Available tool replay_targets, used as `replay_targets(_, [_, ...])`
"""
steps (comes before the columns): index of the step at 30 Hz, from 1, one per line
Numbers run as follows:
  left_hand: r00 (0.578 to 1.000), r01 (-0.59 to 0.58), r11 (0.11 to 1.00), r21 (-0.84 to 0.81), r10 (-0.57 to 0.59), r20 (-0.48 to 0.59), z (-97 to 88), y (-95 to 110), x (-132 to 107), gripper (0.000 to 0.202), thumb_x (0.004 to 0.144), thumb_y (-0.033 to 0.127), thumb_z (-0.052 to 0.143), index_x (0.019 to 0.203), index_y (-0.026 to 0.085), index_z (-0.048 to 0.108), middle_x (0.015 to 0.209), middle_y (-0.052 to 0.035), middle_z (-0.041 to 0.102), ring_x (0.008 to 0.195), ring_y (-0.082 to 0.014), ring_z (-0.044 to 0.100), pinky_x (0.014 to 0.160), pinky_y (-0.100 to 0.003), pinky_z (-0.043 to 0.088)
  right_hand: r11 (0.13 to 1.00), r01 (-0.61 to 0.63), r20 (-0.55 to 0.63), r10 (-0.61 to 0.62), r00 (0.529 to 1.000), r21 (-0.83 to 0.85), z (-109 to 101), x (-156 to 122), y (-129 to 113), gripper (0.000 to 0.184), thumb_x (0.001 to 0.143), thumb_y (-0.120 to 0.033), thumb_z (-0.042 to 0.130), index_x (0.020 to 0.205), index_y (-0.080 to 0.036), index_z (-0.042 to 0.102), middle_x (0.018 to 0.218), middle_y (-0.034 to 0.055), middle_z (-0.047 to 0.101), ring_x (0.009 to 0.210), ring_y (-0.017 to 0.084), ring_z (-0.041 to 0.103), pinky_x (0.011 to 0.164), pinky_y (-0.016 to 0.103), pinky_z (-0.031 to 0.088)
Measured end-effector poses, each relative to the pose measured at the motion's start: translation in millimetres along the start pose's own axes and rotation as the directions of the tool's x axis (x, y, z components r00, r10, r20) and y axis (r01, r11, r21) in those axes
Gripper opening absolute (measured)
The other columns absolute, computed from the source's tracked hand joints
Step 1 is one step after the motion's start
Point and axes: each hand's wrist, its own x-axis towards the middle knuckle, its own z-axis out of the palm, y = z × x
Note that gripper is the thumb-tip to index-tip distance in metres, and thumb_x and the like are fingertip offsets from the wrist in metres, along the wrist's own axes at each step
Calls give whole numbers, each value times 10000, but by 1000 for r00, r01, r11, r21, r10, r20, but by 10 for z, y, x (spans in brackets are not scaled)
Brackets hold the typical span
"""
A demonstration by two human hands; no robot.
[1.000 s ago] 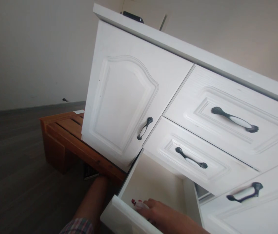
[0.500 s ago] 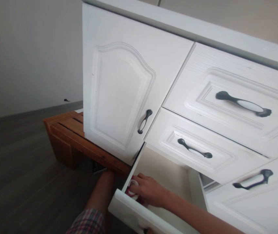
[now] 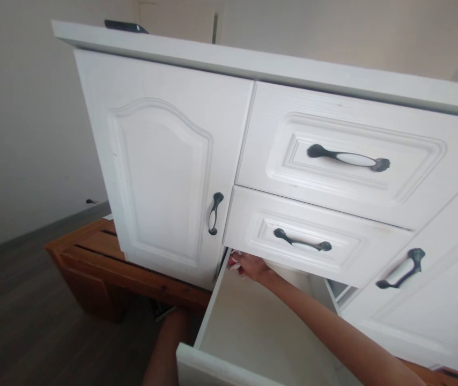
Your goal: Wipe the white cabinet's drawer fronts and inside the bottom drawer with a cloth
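Observation:
My right hand (image 3: 253, 266) reaches deep into the open bottom drawer (image 3: 229, 370) of a white cabinet (image 3: 164, 177), right under the middle drawer (image 3: 301, 244). Its fingers close round a small red and white object (image 3: 234, 262), half hidden at the drawer's back left corner. Only my left forearm (image 3: 168, 348) shows, hanging outside the drawer's left wall toward the floor; that hand is out of the picture.
The cabinet has a shut door with a dark handle (image 3: 215, 213) on the left, a shut top drawer (image 3: 347, 158) and another door (image 3: 406, 268) at the right. A brown wooden bench (image 3: 104, 268) stands behind, low on the dark floor. A dark flat object (image 3: 126, 26) lies on top.
My right hand has carried the red and white object from the drawer's front left corner to its back, under the middle drawer. The view has swung level and rightward.

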Motion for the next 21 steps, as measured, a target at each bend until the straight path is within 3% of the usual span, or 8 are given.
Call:
replay_targets(4, [999,32,999,33,-33,20,-66,-10,-117,338,1130,506,563,1329,268,699,1176,-80,748,967,-191,747,796,-329,658,999,-48,-15,49,999,17,33,-201,134,443,967,-147,620,1399,-228,671,1485,131,667,1307,300,663,1094,419,513])
replay_targets(8, [997,68,996,55,-69,23,-121,19,-286,288,1137,459,562,1254,255,728,1161,-70,750,939,-176,737,768,-302,644,995,-91,-15,92,996,26,-16,-591,452,471,973,-183,609,1430,-276,668,1484,93,678,1242,267,700,1036,383,539])
replay_targets(13, [997,82,996,46,-82,9,-99,72,-339,298,1140,464,555,1265,249,719,1154,-69,744,934,-175,737,772,-308,644,990,-138,-12,138,990,-15,-7,-997,785,548,955,-172,596,1494,-262,636,1497,119,669,1229,267,699,1016,364,547])
replay_targets(17, [995,95,995,33,-95,2,-88,126,-325,270,1135,438,577,1258,238,711,1205,-75,730,988,-180,732,834,-329,647,986,-140,3,141,990,-85,66,-1001,800,699,905,-106,606,1592,-230,555,1571,173,596,1337,322,645,1100,439,524])
replay_targets(21, [993,121,992,35,-121,5,-113,143,-321,270,1133,432,581,1254,228,711,1210,-75,729,1001,-185,731,851,-341,648,984,-85,81,99,992,-154,65,-987,641,911,810,-63,684,1671,-240,448,1763,188,341,1570,418,392,1202,562,447])
